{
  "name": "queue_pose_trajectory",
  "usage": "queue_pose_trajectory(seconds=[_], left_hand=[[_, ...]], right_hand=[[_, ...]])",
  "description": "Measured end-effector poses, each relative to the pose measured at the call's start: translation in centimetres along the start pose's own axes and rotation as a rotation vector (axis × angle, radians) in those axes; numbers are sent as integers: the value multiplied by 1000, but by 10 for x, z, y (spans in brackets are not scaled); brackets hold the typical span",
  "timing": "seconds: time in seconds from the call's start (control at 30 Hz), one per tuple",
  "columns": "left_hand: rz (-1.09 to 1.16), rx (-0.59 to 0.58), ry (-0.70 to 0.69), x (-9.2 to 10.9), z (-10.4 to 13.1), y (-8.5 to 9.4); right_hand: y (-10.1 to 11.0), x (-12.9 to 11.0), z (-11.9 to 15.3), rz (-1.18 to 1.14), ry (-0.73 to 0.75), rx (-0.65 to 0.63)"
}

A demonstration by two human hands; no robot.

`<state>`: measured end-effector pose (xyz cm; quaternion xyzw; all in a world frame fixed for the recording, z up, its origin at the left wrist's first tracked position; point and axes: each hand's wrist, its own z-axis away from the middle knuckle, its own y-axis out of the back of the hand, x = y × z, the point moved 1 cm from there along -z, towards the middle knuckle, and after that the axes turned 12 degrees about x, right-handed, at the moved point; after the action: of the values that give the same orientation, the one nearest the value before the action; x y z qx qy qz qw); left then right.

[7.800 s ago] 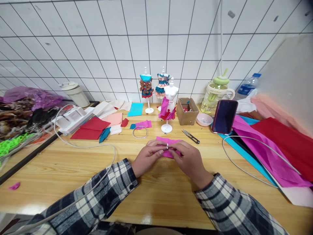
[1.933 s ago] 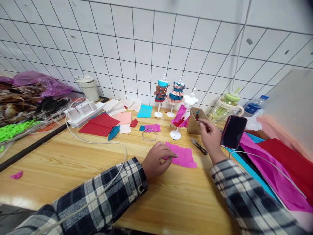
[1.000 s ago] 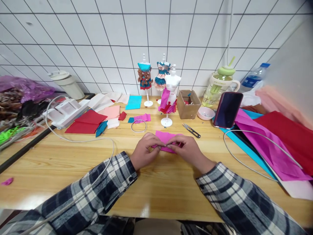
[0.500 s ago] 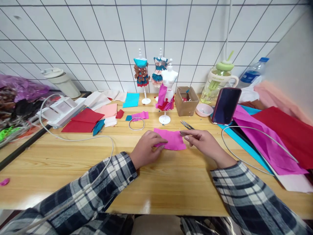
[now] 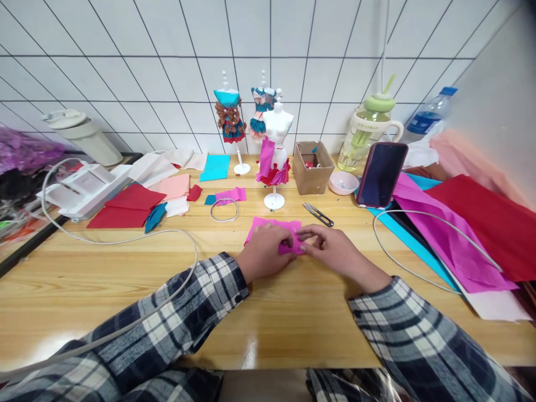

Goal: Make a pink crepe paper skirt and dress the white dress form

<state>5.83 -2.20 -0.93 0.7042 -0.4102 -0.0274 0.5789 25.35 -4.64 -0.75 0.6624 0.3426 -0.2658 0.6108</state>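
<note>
A small magenta cloth [image 5: 288, 226] lies on the wooden table in front of me. My left hand [image 5: 266, 251] rests over its middle and lower part, fingers bent and pressed on the fabric. At the cloth's right edge, my right hand [image 5: 330, 248] has thumb and fingertips closed on the fabric. Just behind stands a white mini dress form [image 5: 278, 124] with a magenta and red skirt. Black thread snips [image 5: 319, 215] lie above my right hand. A white ring of cord [image 5: 224, 210] sits left of the cloth.
Two dressed forms [image 5: 229, 114] stand at the back, beside a cardboard box [image 5: 313, 170] and pink bowl [image 5: 344, 183]. A phone [image 5: 382, 174] leans before a bottle. Coloured fabrics [image 5: 473, 223] lie right; red cloth [image 5: 125, 206] and a power strip [image 5: 94, 190] lie left, with a trailing cable.
My left hand has moved further over the magenta cloth. My right hand has come left and closed on its right edge, uncovering the snips. The view has shifted slightly.
</note>
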Motion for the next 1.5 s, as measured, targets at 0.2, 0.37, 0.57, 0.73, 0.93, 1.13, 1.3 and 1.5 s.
queue_pose_trajectory(seconds=[0.2, 0.37, 0.57, 0.73, 0.93, 1.13, 1.3, 1.5], left_hand=[[-52, -5, 33, -2, 2, -4], [-60, 37, 24, -1, 3, -4], [-78, 76, -20, 4, 4, 1], [-104, 81, -38, 8, 4, 6], [-80, 75, -24, 8, 3, 6], [-71, 71, 12, 7, 3, 4], [-86, 92, -22, 8, 4, 5], [-122, 88, -80, 7, 5, 5]], right_hand=[[-10, 2, 1, 56, 6, 41], [-10, -1, 1, 7, 69, 6], [-2, -6, 3, -32, 109, -2], [-1, -8, 2, 147, 208, 50], [-1, -9, 2, 231, 242, 29], [1, -9, 1, 236, 225, 11], [0, -10, 2, 243, 216, -4], [-1, -6, 1, 233, 201, -15]])
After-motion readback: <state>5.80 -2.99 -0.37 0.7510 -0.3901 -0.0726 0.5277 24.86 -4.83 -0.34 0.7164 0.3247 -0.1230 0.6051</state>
